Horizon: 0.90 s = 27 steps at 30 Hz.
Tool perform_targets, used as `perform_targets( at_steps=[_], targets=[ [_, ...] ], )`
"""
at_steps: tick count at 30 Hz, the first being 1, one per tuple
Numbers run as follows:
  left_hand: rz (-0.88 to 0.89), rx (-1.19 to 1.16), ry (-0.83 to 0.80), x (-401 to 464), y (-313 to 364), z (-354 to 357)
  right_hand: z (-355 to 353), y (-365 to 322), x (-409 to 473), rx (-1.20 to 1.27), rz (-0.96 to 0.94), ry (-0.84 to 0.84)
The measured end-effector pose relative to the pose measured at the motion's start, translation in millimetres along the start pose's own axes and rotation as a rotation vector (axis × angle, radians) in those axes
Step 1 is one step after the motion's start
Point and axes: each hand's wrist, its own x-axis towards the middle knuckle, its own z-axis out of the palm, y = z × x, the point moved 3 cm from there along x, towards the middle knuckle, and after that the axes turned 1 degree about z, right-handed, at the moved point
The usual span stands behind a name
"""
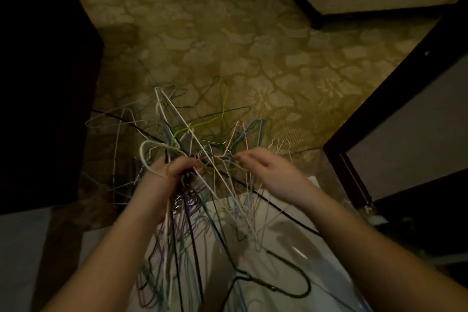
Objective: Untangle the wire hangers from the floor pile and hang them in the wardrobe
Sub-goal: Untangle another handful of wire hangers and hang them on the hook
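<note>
Wire everywhere, basically. I'm looking down at a big knot of coloured wire hangers (pixel 192 149), part of it lifted off the patterned carpet (pixel 253 53) and part still lying on it ahead of me, with more hanging down toward my lap over something pale that I can't make out.

My left hand (pixel 169 172) is clamped round a thick bunch of them where a lot of wires cross; the fingers are curled right in. My right hand (pixel 266 170) is just beside it, fingertips pinched on what looks like a single thin wire at the edge of the knot. It's dim and a bit blurry, so I can't say which hanger that is.

What worries me: if the right hand pulls sideways while the left holds the whole bundle tight, the hooks will probably bite harder into each other instead of sliding free. A white hanger (pixel 174 114) and a lime green one (pixel 202 123) stick up out of the clump, and those could snag on the way out. Loosening the left grip too much likely drops the lot back on the floor. Nothing's near the dark wardrobe panel (pixel 38 83) on my left yet, so hanging hasn't started as far as I can judge.
</note>
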Motion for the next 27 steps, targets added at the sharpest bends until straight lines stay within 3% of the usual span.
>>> perform_targets(
  at_steps=[2, 4, 9, 15, 19, 22, 27],
  targets=[
    [0.027, -0.007, 0.007, -4, 2, -11, -9, 34, 17, 0.046, 0.187, 0.101],
    [0.046, -0.023, 0.007, -6, 3, -18, 0, 61, 33, -0.022, 0.266, 0.093],
    [0.054, -0.156, -0.078, -7, 8, -27, 31, 65, 76, 0.030, 0.210, 0.050],
    [-0.006, -0.172, -0.333, -14, 16, -45, 38, 70, 120, -0.010, 0.287, 0.043],
    [0.007, -0.166, -0.340, -27, 26, -50, 44, 109, 106, 0.065, 0.447, -0.069],
    [-0.002, -0.210, -0.328, -30, 26, -52, 52, 122, 95, 0.005, 0.423, -0.200],
    [0.025, -0.225, -0.342, -34, 27, -55, 62, 122, 99, 0.519, 0.483, -0.040]
  ],
)
